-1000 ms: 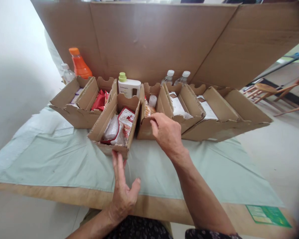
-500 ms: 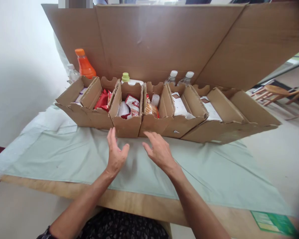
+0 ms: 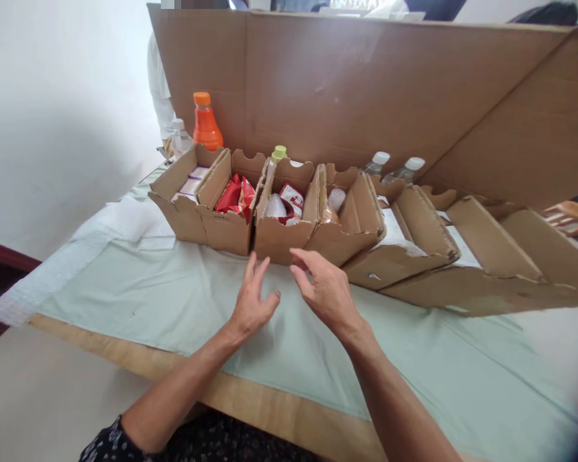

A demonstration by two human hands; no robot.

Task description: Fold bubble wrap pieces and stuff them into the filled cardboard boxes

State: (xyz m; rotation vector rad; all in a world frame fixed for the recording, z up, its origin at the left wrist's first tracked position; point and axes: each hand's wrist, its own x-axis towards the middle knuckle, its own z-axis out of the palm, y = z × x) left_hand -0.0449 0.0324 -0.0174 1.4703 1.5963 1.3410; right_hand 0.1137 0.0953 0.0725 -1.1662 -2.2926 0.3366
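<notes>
The left hand (image 3: pixel 254 308) is hovering with its thumb and fingers spread wide, holding nothing. The right hand (image 3: pixel 327 292) is curving its fingers, leaving a narrower gap to the thumb, and is likewise holding nothing. Both are hanging just in front of an open brown cardboard bin (image 3: pixel 282 242); whether any fingertip is touching it cannot be told. This bin is standing toward the back edge of the tabletop (image 3: pixel 149 359), left of its middle, and is holding a clear bubble-wrapped bundle (image 3: pixel 275 206) beside a red-and-white packet (image 3: pixel 291 199).

Similar bins are crowding it on both sides. To the left, one is carrying shiny red packets (image 3: pixel 233 194), and the bin at the row's left end is carrying white-and-purple boxes (image 3: pixel 192 183). To the right, the next is holding a pale cylindrical container (image 3: pixel 336 199).

A tall brown cardboard panel (image 3: pixel 341 83) is rising behind the row, closing off the back edge. Between panel and bins, a bottle with a lime-green cap (image 3: pixel 279 153) is showing mostly its top, and an orange bottle (image 3: pixel 207 128) is standing near the back left corner. Crumpled clear bubble wrap (image 3: pixel 110 224) is covering the left edge, while a pale green cloth (image 3: pixel 173 308) is stretching below the hands toward the front edge.
</notes>
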